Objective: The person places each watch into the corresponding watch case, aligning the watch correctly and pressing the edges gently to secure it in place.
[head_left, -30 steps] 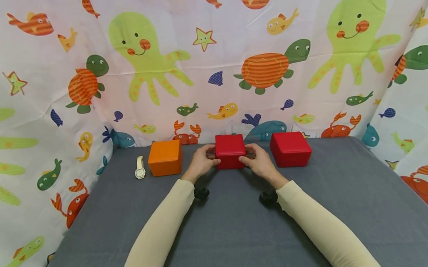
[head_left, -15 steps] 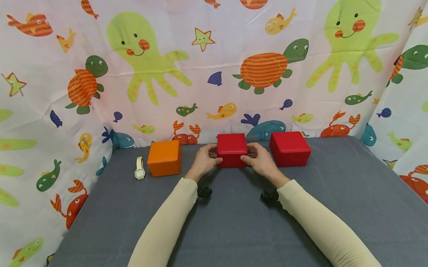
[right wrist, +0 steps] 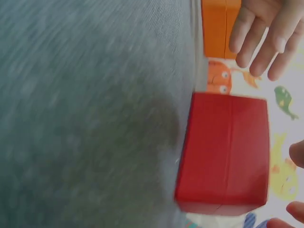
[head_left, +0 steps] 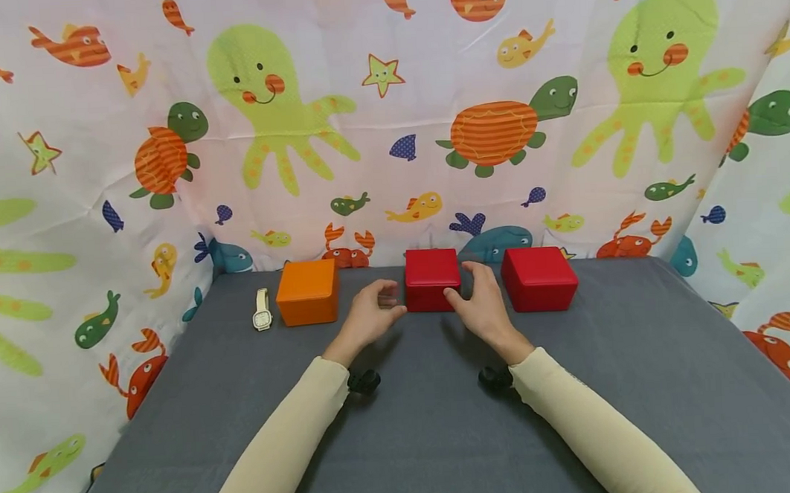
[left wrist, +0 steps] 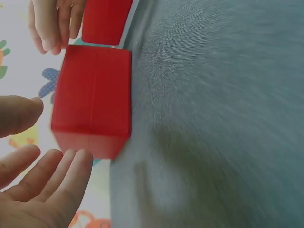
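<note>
A red box [head_left: 432, 280] sits in the middle at the back of the grey table, between two other boxes. To its left, my left hand [head_left: 370, 316] hovers with loosely bent fingers, apart from it; the left wrist view shows a gap between the fingertips [left wrist: 80, 164] and the box's side. My right hand [head_left: 481, 305] is at the box's right side, thumb near its front right corner. In the right wrist view the few visible fingertips [right wrist: 297, 211] lie clear of the red box [right wrist: 223, 152]. Neither hand holds anything.
A second red box [head_left: 540, 278] stands to the right, an orange box [head_left: 307, 292] to the left. Beside the orange box lies a pale wristwatch [head_left: 261, 311]. A sea-animal printed curtain [head_left: 390, 157] closes off the back and sides of the grey tablecloth [head_left: 418, 431].
Both hands held the middle red box and shifted it slightly right. Now the left hand has let go and drawn back to the left; the right hand has loosened its hold.
</note>
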### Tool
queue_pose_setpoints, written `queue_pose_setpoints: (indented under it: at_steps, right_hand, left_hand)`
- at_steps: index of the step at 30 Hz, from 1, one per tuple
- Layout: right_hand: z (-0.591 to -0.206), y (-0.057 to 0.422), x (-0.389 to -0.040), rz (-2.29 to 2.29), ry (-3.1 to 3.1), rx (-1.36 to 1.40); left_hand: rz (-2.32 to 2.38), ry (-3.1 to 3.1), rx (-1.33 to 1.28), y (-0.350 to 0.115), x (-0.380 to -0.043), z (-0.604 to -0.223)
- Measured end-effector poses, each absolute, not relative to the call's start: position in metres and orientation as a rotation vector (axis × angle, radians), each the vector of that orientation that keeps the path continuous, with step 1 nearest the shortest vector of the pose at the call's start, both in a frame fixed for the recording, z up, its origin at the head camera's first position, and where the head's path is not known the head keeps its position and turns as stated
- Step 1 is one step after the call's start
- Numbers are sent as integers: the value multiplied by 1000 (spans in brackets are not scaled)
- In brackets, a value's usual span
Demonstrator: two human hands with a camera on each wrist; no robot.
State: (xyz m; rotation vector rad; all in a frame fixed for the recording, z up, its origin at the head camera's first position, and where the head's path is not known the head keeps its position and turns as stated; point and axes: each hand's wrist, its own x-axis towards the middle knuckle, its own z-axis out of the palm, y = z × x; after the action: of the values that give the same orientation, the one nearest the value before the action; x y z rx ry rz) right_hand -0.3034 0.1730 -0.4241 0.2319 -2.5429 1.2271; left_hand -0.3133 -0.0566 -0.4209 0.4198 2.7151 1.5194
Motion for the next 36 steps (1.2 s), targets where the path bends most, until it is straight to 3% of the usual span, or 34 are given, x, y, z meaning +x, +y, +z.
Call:
queue_pose_setpoints:
  at_steps: [14,36]
  right_hand:
    - [-411,127,-301,1042,-2519,613]
    - [-414,33,-331,883,-2832,814]
  left_hand:
    - [1681,2928,426,-116,-278,-426]
    - [1371,3288,-147,-189,-289,-413]
